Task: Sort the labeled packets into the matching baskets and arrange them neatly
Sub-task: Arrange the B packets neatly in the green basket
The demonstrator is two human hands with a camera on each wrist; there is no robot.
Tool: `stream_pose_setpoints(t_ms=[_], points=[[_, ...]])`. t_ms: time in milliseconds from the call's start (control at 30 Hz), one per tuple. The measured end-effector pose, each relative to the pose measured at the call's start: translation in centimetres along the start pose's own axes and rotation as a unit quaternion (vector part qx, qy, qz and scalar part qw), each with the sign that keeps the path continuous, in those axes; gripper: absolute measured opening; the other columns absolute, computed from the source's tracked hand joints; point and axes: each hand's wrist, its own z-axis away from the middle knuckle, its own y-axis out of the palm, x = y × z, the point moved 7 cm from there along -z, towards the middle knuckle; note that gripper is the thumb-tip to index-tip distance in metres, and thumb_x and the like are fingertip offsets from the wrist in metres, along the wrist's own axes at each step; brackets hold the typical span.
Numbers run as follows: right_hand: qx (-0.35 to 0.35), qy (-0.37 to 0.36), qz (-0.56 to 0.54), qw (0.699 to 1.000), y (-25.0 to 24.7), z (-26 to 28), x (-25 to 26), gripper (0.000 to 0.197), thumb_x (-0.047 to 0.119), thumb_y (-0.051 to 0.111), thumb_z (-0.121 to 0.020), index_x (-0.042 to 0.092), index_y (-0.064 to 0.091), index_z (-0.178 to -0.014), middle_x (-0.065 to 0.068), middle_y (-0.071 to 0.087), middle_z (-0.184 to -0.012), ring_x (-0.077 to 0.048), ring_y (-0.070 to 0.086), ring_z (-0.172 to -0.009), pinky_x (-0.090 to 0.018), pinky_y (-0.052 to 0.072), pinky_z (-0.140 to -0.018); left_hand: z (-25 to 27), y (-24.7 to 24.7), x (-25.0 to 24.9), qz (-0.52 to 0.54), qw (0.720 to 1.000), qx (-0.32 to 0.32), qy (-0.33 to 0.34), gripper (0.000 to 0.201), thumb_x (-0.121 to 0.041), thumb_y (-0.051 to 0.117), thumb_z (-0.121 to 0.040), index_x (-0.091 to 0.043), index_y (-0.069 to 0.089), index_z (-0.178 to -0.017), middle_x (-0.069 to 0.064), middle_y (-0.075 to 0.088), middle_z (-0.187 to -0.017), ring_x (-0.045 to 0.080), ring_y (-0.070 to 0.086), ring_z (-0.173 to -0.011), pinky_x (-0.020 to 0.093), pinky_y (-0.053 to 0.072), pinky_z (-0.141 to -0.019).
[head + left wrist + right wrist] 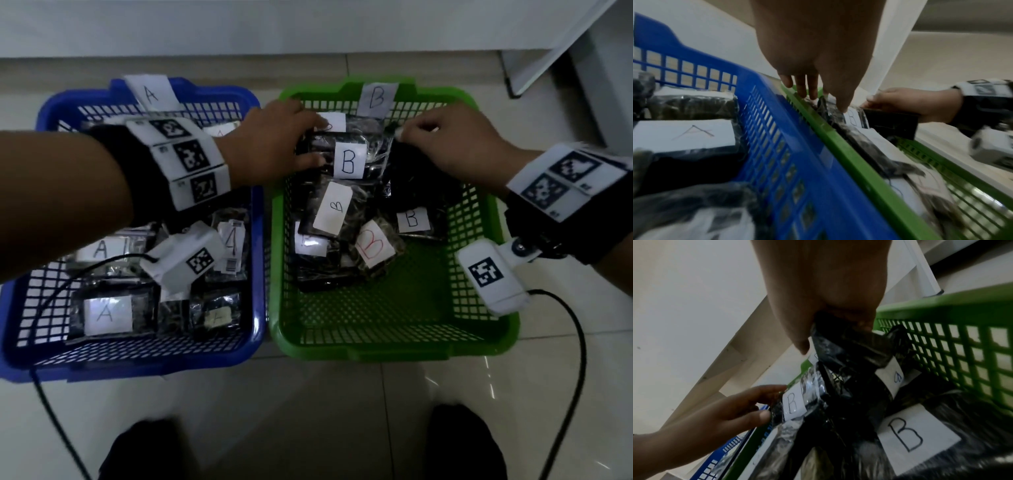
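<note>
Left forearm [68, 178] over the blue basket [257, 240], its left hand [274, 144] clasps a B packet [347, 161] by the edge in the green basket [394, 353]; left wrist: fingers [809, 87] on crinkly, probably slippery film; right wrist: right hand [828, 296] pinches a limp, light-looking black packet [849, 350] at its top seam, likely the surest hold.

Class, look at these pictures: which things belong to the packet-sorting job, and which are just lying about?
Job:
blue basket
green basket
A packets
B packets
left hand, gripping a B packet
right hand, pinching a dark packet

Lying about:
wrist cameras
cables
shoes
white furniture
</note>
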Motion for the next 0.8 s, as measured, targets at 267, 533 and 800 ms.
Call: stream_pose_setpoints(t_ms=[267,533,800], points=[[-0.011,0.035,-0.105,0.994,-0.7,1.0,-0.2,0.036,0.035,0.06,-0.088,0.023,0.055,-0.122,0.003,0.055,-0.105,-0.004,0.052,-0.079,-0.002,0.035,-0.053,-2.0,-0.6,1.4,-0.014,0.998,-0.029,-0.044,0.048,-0.023,0.046,-0.094,-0.023,0.037,-0.142,0.006,0.045,-0.14,0.031,0.035,-0.128,0.049,0.024,-0.103],[0.042,-0.038,-0.048,0.997,0.6,2.0,1.4,0.038,0.028,0.058,-0.091,0.017,0.055,-0.128,-0.001,0.056,-0.127,-0.007,0.047,-0.102,-0.019,0.035,-0.086,-2.5,-1.5,1.4,-0.009,0.999,-0.019,-0.034,0.05,-0.025,0.062,-0.086,-0.027,0.047,-0.134,0.009,0.052,-0.129,0.032,0.038,-0.122,0.044,0.027,-0.1],[-0.047,-0.107,-0.09,0.989,-2.4,2.9,3.0,0.062,0.042,0.06,-0.087,0.035,0.029,-0.14,0.004,0.052,-0.127,-0.013,0.048,-0.117,-0.032,0.043,-0.096,0.7,-6.2,-1.8,0.205,0.974,-0.097,-0.007,0.044,-0.013,0.063,-0.086,-0.017,0.047,-0.127,0.001,0.047,-0.124,0.008,0.045,-0.107,0.002,0.038,-0.075]])
